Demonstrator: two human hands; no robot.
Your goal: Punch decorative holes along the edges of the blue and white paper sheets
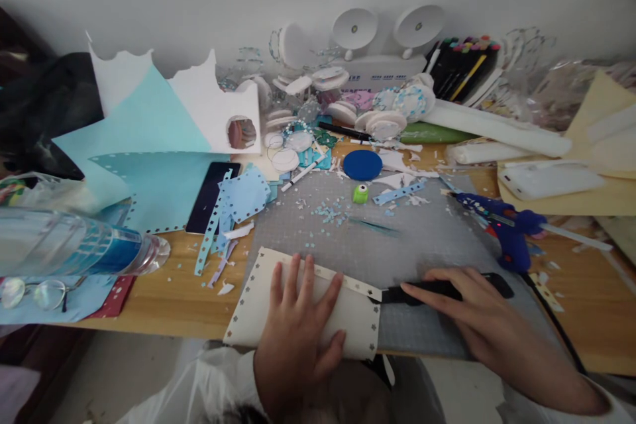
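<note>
Pressed down a cream, star-punched paper sheet (263,291) with wide-spread left hand (301,324); held a black-handled knife (397,294) at its edge in right hand (464,298).

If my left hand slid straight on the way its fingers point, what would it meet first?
Your left hand would probably meet the scattered pale blue paper bits on the gray mat.

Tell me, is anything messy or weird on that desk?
Yes, it's messy: tiny blue paper bits lie scattered on the gray mat, like spilled confetti, and blue strips with punched holes partly cover the dark phone. Nothing looks clearly broken.
</note>
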